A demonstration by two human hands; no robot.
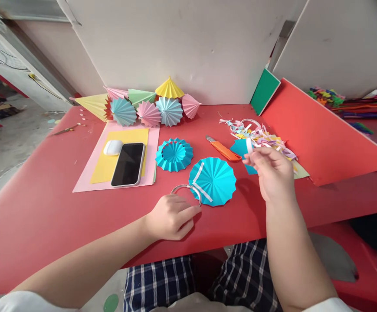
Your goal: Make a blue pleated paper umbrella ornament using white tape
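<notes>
Near: the left hand (172,219), fingers curled on a tape roll (185,186) beside a blue pleated disc (221,177) bearing white strips (202,191). Right: the right hand (274,173), fingertips pinching a white tape piece (249,146). Beyond: dark-screened phone (128,164), orange cutter (224,150), paper umbrellas (169,111).

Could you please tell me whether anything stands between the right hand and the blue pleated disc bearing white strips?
Nothing visible stands between the right hand and the disc; the orange cutter lies on the far side of that gap.
</notes>
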